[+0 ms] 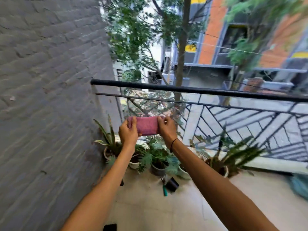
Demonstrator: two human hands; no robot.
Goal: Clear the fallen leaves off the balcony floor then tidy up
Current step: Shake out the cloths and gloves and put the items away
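Note:
A folded pink cloth (147, 125) is held up in the air between both hands, below the black balcony railing (191, 90). My left hand (128, 130) grips its left end, fingers curled over the edge. Its right end is pinched by my right hand (165, 127), which wears a black band at the wrist. The pale tiled balcony floor (150, 205) lies below my arms; no loose leaves show plainly on it.
Several potted plants (156, 157) stand in the corner under the railing, with another (233, 157) to the right. A small black pot (172, 184) and a green-handled tool (165, 191) lie on the floor. A grey brick wall (50, 97) runs along the left. A teal object (300, 185) sits at the right edge.

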